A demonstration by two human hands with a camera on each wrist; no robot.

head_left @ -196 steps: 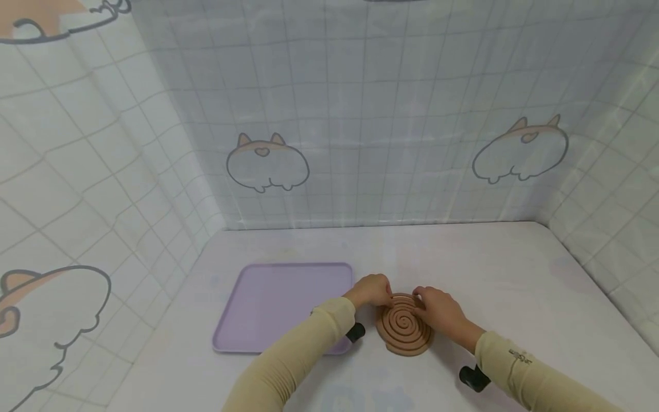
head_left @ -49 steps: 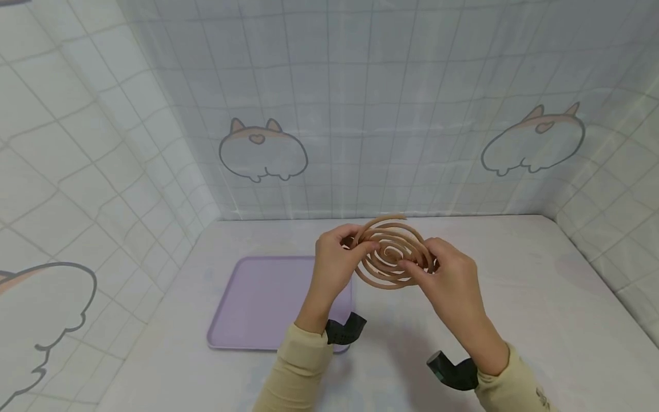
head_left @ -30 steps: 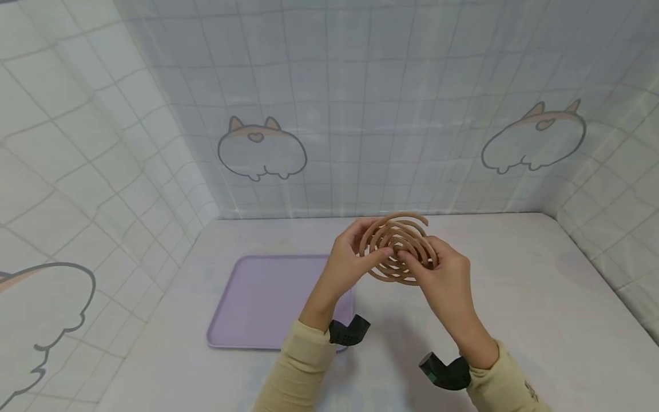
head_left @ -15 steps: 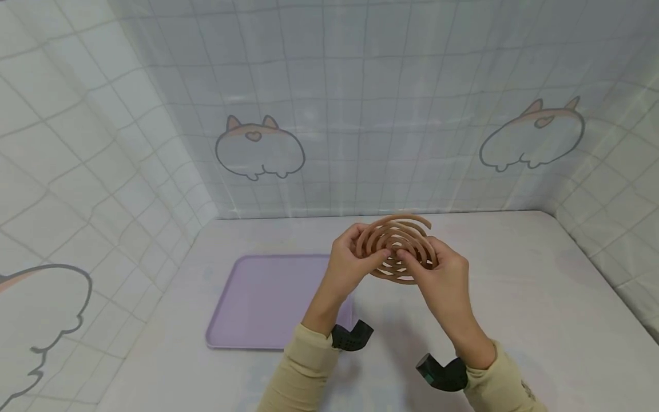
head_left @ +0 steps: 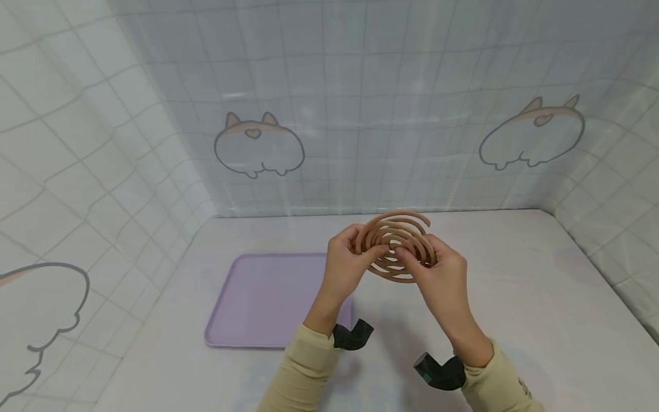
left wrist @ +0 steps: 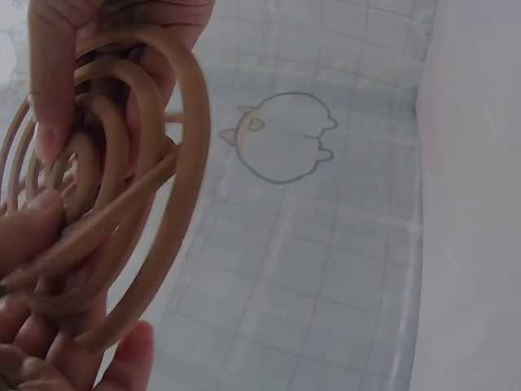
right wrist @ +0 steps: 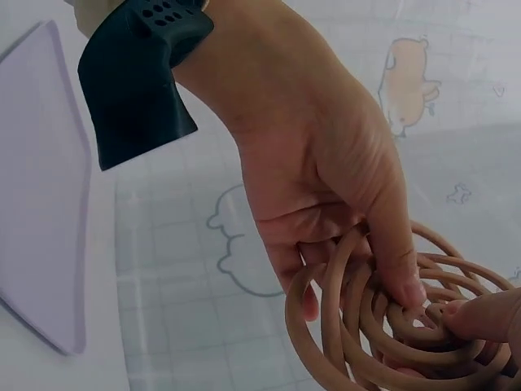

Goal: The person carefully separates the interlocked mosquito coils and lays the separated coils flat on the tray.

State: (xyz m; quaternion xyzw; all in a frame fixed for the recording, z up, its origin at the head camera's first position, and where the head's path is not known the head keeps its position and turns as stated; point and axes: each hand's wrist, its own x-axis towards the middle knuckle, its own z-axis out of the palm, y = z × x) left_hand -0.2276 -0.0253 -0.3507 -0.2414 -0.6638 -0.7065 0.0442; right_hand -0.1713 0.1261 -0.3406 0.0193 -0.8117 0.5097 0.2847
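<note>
A brown spiral coil (head_left: 393, 275), made of one thick round strand, is held up above the table between both hands. My left hand (head_left: 344, 260) grips its left side, thumb pressed near the middle and fingers behind. My right hand (head_left: 444, 272) grips the right side the same way, the two thumb tips close together at the centre. The rings are spread apart and tilted, with the strand's loose outer end at the upper right. In the left wrist view, one stretch of the coil (left wrist: 191, 138) crosses over other rings. Most fingertips are hidden behind the coil.
A lilac rectangular tray (head_left: 270, 300) lies on the white table (head_left: 515, 292) to the left, partly behind the left forearm. White grid-patterned sheeting (head_left: 391, 114) with cartoon animals encloses the back and sides. Dark camera mounts (head_left: 441, 373) sit on both wrists.
Earlier the coil lay flat and tightly wound on the table under both hands. It has been lifted and its rings have spread; the thumbs have moved closer together at its centre.
</note>
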